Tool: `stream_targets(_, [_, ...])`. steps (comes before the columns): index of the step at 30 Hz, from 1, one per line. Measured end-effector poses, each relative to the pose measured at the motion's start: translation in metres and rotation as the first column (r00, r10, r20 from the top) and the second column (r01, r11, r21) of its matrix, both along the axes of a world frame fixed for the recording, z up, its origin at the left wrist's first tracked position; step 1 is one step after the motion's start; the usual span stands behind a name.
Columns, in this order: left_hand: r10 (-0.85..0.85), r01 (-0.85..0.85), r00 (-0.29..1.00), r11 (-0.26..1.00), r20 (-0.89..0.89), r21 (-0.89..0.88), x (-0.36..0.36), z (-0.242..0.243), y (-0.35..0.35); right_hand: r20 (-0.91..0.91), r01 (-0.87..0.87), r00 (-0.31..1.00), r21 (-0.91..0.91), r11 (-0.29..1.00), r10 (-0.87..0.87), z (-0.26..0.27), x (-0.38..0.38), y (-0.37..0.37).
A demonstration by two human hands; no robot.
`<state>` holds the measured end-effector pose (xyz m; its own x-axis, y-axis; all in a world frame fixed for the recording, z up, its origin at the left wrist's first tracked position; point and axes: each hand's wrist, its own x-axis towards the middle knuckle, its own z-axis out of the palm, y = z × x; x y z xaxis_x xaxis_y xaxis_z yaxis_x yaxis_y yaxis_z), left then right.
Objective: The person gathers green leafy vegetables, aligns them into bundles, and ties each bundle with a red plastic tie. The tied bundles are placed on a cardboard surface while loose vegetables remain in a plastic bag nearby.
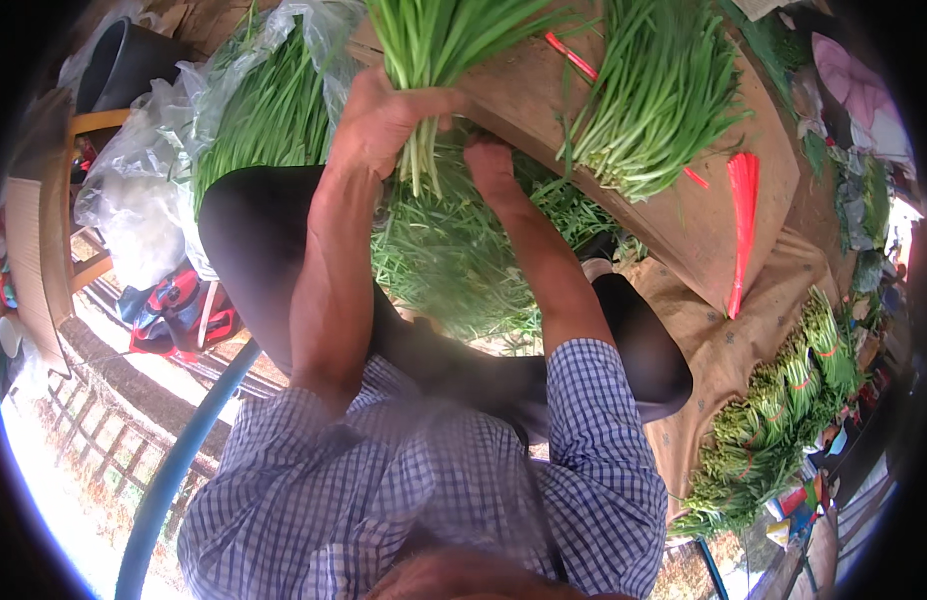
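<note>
My left hand (392, 112) grips a bunch of long green garlic chives (433, 52) just above its pale cut ends, leaves pointing away from me. Below and right of those ends is my right hand (490, 160), beside the near edge of a wooden board (681, 232); its fingers are turned away and partly hidden. A loose heap of chives (651, 112) lies on the board. Red tie strips (743, 225) rest at the board's right corner, with a single red strip (572, 56) left of the heap. Loose green trimmings (463, 262) fill the space between my knees.
Left of my knee, a clear plastic bag (141, 172) surrounds more chives (272, 112). A dark bucket (130, 64) lies tilted behind it. Several red-banded green bundles (778, 405) line the brown cloth (703, 360) at right. A blue pipe (182, 465) curves at lower left.
</note>
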<state>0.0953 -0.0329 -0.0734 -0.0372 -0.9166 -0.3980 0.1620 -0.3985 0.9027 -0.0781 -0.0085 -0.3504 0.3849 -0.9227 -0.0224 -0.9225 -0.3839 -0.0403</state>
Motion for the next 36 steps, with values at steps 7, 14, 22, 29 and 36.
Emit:
stream_targets(7, [0.151,-0.130,0.893,0.988,-0.423,0.079,0.001,-0.005,-0.005,0.308,-0.031,0.949,0.286,0.958,-0.061,0.128,0.015,0.026])
stream_targets(14, [0.020,0.029,0.787,0.997,-0.616,0.068,0.021,0.012,0.018,0.580,-0.160,-0.107,0.792,0.589,-0.808,0.264,-0.009,0.012])
stream_targets(22, [-0.056,0.090,0.745,0.996,-0.665,0.016,0.016,0.031,0.078,0.913,0.162,-0.296,0.337,0.927,-0.281,0.334,0.018,0.016])
stream_targets(29, [-0.098,0.124,0.901,0.992,-0.422,0.035,0.000,0.010,0.075,0.931,0.309,0.324,0.066,0.949,-0.170,0.325,0.022,0.045])
stream_targets(36, [0.106,0.336,0.789,0.749,0.605,-0.570,-0.040,0.002,0.088,0.827,-0.115,-0.008,0.558,0.822,-0.563,0.323,0.018,0.044])
